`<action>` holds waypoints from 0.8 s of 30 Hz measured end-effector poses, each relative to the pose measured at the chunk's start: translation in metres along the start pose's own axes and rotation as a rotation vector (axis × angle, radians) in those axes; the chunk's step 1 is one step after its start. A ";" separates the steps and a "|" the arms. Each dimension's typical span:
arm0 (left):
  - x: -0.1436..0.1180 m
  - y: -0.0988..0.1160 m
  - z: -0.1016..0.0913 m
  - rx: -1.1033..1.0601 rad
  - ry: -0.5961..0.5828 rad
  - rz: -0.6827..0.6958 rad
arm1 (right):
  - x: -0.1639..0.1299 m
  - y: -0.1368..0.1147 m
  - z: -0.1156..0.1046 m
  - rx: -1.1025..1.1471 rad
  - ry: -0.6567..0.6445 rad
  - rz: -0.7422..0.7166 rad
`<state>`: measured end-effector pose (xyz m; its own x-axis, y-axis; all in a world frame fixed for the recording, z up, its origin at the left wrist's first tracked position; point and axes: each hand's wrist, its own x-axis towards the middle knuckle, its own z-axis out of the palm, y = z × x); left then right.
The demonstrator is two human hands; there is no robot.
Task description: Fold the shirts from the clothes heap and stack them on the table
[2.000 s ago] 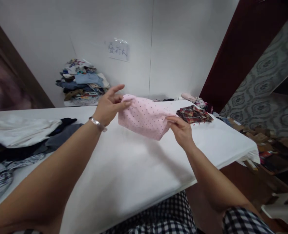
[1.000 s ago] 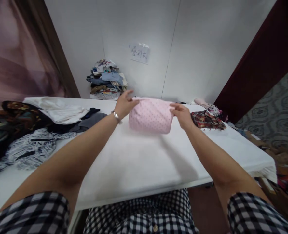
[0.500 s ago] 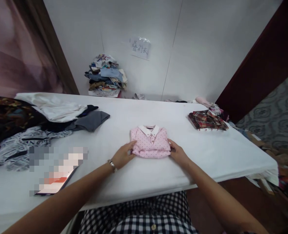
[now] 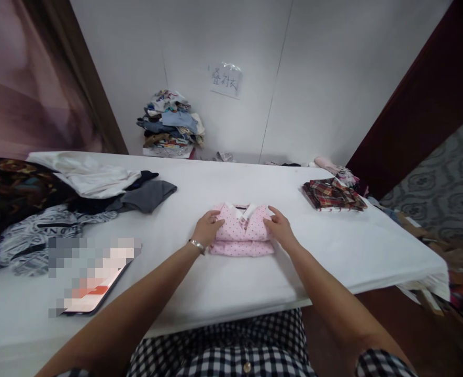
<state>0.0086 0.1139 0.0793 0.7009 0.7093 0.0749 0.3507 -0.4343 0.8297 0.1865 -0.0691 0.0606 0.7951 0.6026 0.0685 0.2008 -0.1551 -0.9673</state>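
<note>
Pink shirt (image 4: 240, 230) in both curled hands (image 4: 207, 229) (image 4: 280, 227)

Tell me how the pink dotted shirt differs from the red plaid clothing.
The pink shirt is dotted; the red clothing is plaid. The left hand and right hand touch the pink shirt; neither touches the red clothing. Both lie on the white tabletop.

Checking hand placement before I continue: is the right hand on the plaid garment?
No, the right hand is touching the pink dotted shirt.
</note>
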 end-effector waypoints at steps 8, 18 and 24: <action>-0.034 -0.030 -0.006 0.096 -0.145 -0.114 | -0.038 0.017 -0.013 -0.376 -0.116 0.025; -0.014 0.007 -0.014 0.328 0.107 0.243 | -0.023 -0.024 -0.001 -0.621 0.041 -0.474; 0.000 0.014 0.027 0.546 -0.074 0.371 | -0.002 -0.014 0.035 -0.823 -0.186 -0.395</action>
<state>0.0302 0.0930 0.0763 0.8697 0.4272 0.2471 0.3290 -0.8751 0.3550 0.1621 -0.0413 0.0653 0.4921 0.8349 0.2465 0.8365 -0.3750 -0.3997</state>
